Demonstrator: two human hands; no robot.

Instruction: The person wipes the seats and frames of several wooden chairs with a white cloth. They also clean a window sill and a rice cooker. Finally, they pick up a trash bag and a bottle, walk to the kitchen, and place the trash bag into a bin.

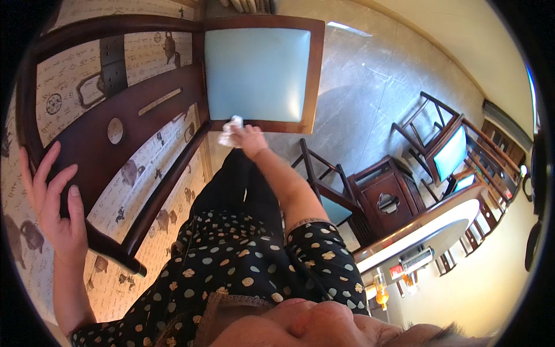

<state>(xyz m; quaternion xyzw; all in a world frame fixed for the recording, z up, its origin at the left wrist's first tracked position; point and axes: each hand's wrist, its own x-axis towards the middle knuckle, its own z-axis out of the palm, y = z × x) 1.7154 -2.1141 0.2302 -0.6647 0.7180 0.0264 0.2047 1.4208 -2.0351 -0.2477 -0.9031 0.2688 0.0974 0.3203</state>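
Cloth [232, 128] pinched in right hand [252, 140] at near edge of seat [257, 75]; left hand [60, 217] spread by the backrest [139, 130]. Apparent step: wiping; next move calls for pressure along that edge.

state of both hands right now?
Left hand: open, fingers spread by the dark chair back; contact unclear.
Right hand: closed, holding a crumpled white cloth or tissue at the blue seat's edge.

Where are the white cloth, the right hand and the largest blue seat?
White cloth [228, 136]: head view, on its crumpled middle.
Right hand [253, 140]: head view, on the back of the hand.
Largest blue seat [257, 75]: head view, on the middle of its padded top.
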